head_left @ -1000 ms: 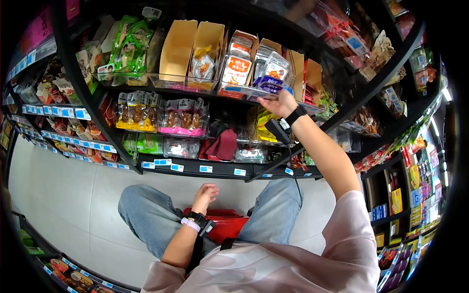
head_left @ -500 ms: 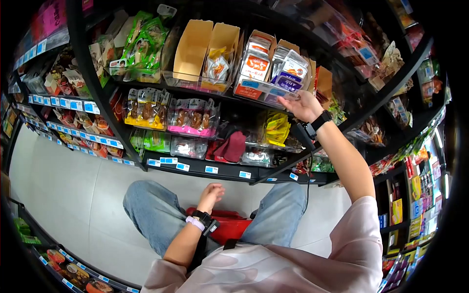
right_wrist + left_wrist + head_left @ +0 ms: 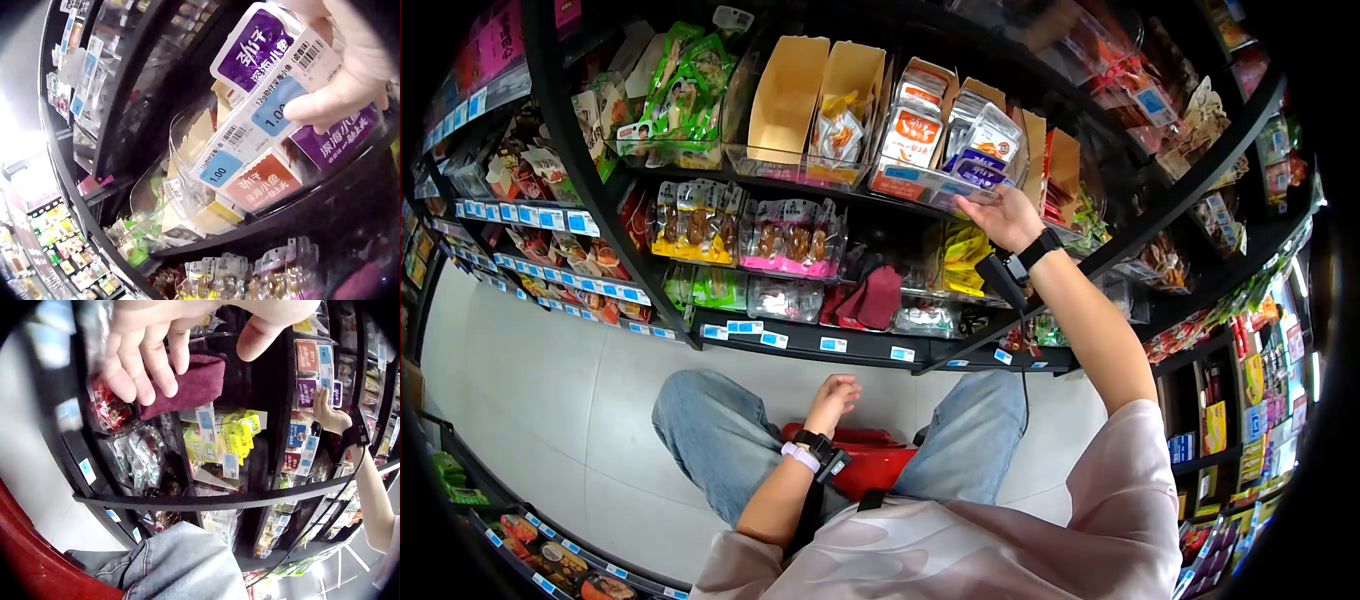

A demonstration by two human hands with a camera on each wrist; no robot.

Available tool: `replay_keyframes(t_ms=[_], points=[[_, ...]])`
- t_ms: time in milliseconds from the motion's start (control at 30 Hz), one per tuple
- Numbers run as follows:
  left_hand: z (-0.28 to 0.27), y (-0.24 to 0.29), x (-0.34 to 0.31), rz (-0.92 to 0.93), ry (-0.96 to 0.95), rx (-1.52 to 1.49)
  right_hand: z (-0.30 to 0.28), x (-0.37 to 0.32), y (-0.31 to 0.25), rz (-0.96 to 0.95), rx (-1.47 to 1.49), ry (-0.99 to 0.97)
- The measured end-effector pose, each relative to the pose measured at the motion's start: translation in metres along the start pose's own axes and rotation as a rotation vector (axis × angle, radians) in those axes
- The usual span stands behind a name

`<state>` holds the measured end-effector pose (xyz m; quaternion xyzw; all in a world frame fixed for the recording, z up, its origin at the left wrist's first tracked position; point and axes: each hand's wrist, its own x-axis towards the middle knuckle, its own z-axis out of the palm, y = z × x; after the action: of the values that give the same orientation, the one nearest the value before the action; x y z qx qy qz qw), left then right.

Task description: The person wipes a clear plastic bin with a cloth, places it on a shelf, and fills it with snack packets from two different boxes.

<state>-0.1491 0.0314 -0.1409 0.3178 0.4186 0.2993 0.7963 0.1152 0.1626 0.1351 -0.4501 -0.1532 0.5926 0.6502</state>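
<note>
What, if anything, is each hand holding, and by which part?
The right hand pinches the price-label strip, thumb on its front at a blue tag. Whether its fingers also grip the purple sachet cannot be told. The left hand holds nothing.

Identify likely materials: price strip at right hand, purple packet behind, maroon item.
Price strip: paper or plastic, unclear; smooth, printed.
Purple packet: probably plastic film or foil laminate; glossy, flat border.
Maroon item: apparently fabric; matte, fuzzy nap.

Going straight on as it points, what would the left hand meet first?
The left hand would probably meet the maroon cloth first; depth is unclear, so the bottom shelf's front edge might come sooner.
</note>
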Motion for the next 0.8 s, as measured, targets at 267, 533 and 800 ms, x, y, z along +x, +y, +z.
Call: replay_keyframes(t_ms=[267, 533, 800], points=[[-0.004, -0.004, 0.003, -0.008, 0.012, -0.005, -0.009, 0.008, 0.016, -0.081, -0.059, -0.013], [-0.011, -0.011, 0.006, -0.037, 0.007, -0.053, -0.020, -0.060, 0.044, 0.083, 0.024, -0.011], [-0.017, -0.012, 0.008, -0.052, -0.007, -0.056, -0.122, -0.176, 0.138, -0.023, 0.039, 0.253]])
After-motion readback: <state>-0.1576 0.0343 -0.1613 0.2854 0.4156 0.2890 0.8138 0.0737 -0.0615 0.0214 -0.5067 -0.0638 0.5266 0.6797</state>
